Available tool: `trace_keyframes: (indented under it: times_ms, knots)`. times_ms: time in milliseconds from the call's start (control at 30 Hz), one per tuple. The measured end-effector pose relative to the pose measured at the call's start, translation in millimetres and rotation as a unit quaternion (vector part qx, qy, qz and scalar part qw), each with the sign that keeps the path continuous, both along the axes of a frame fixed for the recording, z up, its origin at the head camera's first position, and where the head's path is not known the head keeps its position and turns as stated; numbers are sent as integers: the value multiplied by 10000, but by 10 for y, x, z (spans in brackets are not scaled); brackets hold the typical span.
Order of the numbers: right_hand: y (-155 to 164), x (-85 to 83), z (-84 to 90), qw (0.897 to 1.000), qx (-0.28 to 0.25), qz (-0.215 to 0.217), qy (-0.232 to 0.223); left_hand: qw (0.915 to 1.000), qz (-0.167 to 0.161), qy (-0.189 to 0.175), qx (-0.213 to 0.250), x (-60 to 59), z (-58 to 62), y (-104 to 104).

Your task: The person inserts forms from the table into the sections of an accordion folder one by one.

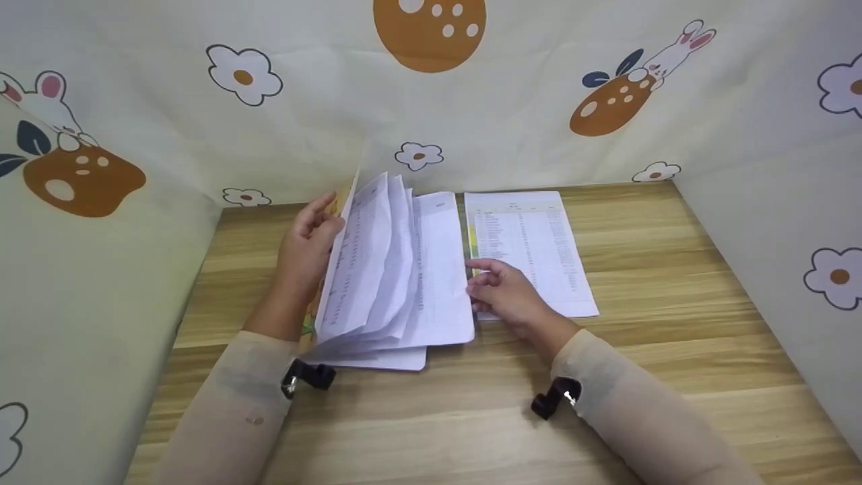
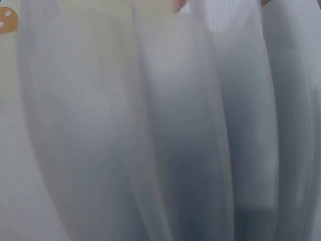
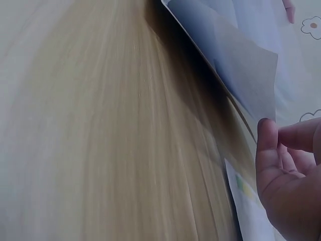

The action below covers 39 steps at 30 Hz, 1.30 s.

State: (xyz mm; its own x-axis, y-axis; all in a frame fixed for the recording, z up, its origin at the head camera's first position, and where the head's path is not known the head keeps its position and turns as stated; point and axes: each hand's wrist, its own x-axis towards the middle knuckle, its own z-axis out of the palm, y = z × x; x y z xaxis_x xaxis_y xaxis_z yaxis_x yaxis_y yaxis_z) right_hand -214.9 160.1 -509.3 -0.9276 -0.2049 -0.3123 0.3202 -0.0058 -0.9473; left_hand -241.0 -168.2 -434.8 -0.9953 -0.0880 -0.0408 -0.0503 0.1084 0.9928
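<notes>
Sleeves: two pale sleeves nearest the camera, each with a black clip [image 1: 308,376] at the wrist.
Right hand [image 1: 504,294]: resting on the table at the right edge of the fanned pages, fingers loosely curled, fingertips [image 3: 267,131] at the page edge; whether pinching a page or only touching, impossible to tell.
Left hand [image 1: 306,246]: behind the raised leaves, fingers bent round the lifted left edge, propping it up.
Fanned pages [image 1: 390,269]: bundle of white printed sheets, mid-table between the two hands, leaves spread like a fan, lowest ones flat on the wood; a strip of yellow cover at the left.
In the way: left wrist view filled with blurred white leaves [image 2: 175,125], nothing else legible; right wrist view half covered by a lifted sheet [image 3: 235,60].
Loose sheet [image 1: 532,246]: printed table of small rows, lying flat just right of the fan, partly under the right hand.
Table [image 1: 673,283]: light wood grain, bare at the right side and at the front.
Backdrop [image 1: 471,114]: cream cloth on three sides, printed with flowers, rabbits and orange spotted shapes.
</notes>
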Motion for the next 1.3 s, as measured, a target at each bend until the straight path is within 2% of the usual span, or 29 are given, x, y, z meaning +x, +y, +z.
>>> trace_keyframes:
  times_ms: [267,433,633,1133,1300]
  knots:
    - [-247,-19,3,9999,-69,91,5,9999,58,-91,46,3,6,3]
    - [-415,-24,10,9997,-171,172,-13,10000,-18,-48,-1,3,-1,-12]
    - [-574,-51,-25,9999,-51,144,72,10000,-26,-40,62,4,1,-3]
    - [-740,-105,-24,9996,-115,230,68,9998,60,-171,60,15,4,-3]
    - [-746,-126,-18,9996,-13,258,111,9999,37,-72,84,16,4,-10]
